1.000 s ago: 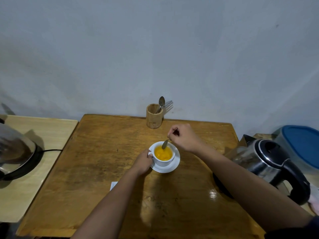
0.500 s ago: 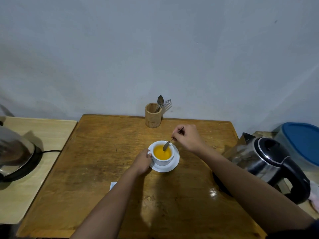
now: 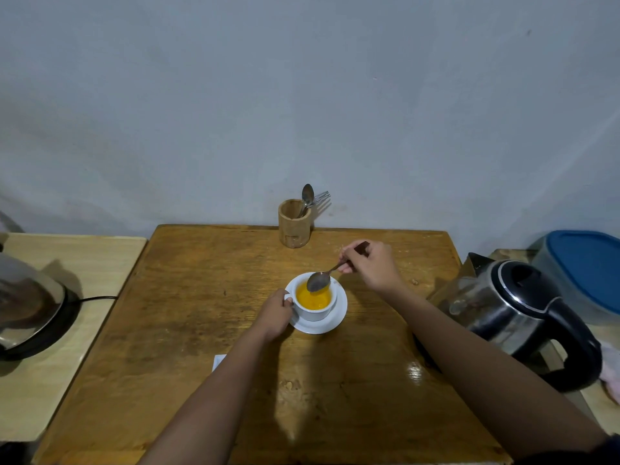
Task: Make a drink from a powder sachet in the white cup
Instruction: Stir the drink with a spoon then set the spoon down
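Note:
The white cup (image 3: 313, 313) stands on a white saucer (image 3: 337, 318) in the middle of the wooden table (image 3: 188, 323). It holds a bright orange drink (image 3: 312, 298). My left hand (image 3: 276, 313) grips the cup at its handle on the left side. My right hand (image 3: 370, 265) pinches the handle of a metal spoon (image 3: 318, 280), whose bowl hangs just above the drink at the cup's far rim. A corner of a white sachet (image 3: 218, 361) pokes out from under my left forearm.
A wooden holder with a spoon and fork (image 3: 294, 223) stands at the table's far edge by the wall. A steel and black electric kettle (image 3: 523, 313) sits at the right, a blue-lidded container (image 3: 583, 263) behind it. Another metal appliance (image 3: 30, 307) rests on the left side table.
The spoon was dipped in the drink; now my right hand has drawn back to the right and lifted the spoon's bowl out above the cup. My left hand kept its hold.

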### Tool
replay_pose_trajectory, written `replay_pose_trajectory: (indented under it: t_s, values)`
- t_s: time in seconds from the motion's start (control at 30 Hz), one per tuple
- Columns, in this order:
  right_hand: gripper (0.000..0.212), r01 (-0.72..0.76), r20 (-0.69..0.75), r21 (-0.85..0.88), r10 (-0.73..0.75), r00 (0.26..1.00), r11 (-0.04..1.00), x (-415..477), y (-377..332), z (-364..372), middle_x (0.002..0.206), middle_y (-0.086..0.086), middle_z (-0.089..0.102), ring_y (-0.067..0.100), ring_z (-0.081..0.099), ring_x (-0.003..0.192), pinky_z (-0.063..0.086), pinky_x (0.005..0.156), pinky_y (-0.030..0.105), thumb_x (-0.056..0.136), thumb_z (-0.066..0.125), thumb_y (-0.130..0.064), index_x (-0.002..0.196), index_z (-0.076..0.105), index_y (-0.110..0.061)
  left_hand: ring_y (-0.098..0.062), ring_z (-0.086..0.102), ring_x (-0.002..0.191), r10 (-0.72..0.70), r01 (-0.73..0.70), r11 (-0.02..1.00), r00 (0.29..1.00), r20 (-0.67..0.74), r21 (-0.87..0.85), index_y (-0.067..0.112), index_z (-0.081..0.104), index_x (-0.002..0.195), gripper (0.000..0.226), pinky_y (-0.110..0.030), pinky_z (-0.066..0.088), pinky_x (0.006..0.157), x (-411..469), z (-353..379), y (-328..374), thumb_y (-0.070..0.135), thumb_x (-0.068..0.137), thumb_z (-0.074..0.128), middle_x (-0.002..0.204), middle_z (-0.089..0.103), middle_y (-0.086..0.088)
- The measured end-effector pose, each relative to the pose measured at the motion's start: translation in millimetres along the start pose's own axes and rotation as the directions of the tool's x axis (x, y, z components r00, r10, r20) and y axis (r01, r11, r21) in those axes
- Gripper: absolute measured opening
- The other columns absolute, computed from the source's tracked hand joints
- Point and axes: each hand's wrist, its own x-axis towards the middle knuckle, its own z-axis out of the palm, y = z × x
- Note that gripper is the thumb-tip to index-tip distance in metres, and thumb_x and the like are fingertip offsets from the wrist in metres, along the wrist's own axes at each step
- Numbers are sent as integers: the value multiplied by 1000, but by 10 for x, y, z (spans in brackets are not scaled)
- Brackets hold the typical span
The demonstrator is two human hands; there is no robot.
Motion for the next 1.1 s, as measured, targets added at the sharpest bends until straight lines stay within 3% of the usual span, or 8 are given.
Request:
replay_pose_trajectory:
  t_s: [0.1, 0.2, 0.37, 0.47, 0.67, 0.8, 0.9, 1.1]
  values:
    - [23, 16, -11, 42, -15, 1000, 999, 10, -3, -60, 71, 13, 67, 16, 69, 60, 59, 63, 23, 94, 51, -13, 75, 62, -10, -21, 51, 95, 6, -6, 1000, 1000, 4, -2, 8, 52, 117, 28, -30, 39, 80, -2, 0, 8, 19, 97, 35, 117, 58, -15]
    - [23, -16, 20, 242, 11, 1000, 970, 26, -5, -146, 72, 13, 68, 10, 70, 59, 57, 58, 13, 96, 47, -9, 78, 61, -6, -22, 52, 97, -11, 11, 1000, 1000, 12, -18, 9, 51, 118, 28, -32, 42, 81, -3, -5, 9, 20, 97, 36, 117, 58, -14]
    - [20, -65, -88, 600, 146, 985, 797, 17, 28, -300, 79, 14, 72, 14, 73, 69, 57, 63, 14, 95, 44, -1, 85, 61, 0, -20, 52, 99, -37, 39, 998, 999, 33, -52, 10, 50, 123, 31, -32, 41, 83, -7, -21, 31, 21, 97, 36, 119, 57, -12]
    - [15, -107, -114, 677, 247, 962, 728, -91, 180, -348, 93, 18, 68, 13, 72, 74, 59, 66, 16, 93, 45, 2, 96, 60, 3, -20, 52, 99, -33, 33, 998, 999, 17, -46, 10, 50, 122, 31, -31, 41, 83, -7, -11, 31, 20, 97, 37, 120, 58, -13]
    - [21, -237, -210, 624, 452, 867, 745, -475, 752, -273, 88, 14, 67, 19, 66, 75, 59, 59, 19, 91, 47, 4, 107, 59, 0, -20, 51, 98, -27, 27, 999, 1000, -4, -46, 9, 50, 122, 30, -31, 40, 82, -12, 15, 4, 19, 97, 37, 121, 58, -15]
    - [23, -383, -237, 550, 579, 780, 742, -651, 1128, -206, 92, 6, 63, 21, 62, 77, 53, 68, 33, 93, 46, -2, 108, 60, -10, -20, 51, 98, -31, 30, 998, 999, -23, -49, 9, 51, 122, 30, -30, 39, 82, -19, 36, 4, 19, 97, 36, 121, 58, -15]
    - [22, -468, -256, 406, 589, 766, 785, -689, 1270, -133, 100, 5, 61, 24, 61, 87, 52, 79, 38, 92, 47, -5, 108, 60, -14, -20, 51, 99, -27, 26, 999, 999, -31, -44, 8, 51, 121, 30, -30, 39, 83, -21, 35, 12, 19, 98, 36, 121, 57, -14]
    - [21, -517, -261, 164, 542, 799, 840, -734, 1380, -52, 106, 7, 57, 21, 56, 91, 47, 64, 25, 88, 55, -4, 108, 59, -10, -19, 51, 99, -27, 25, 998, 999, -45, -56, 8, 51, 121, 30, -29, 39, 83, -37, 43, 17, 19, 98, 37, 122, 57, -15]
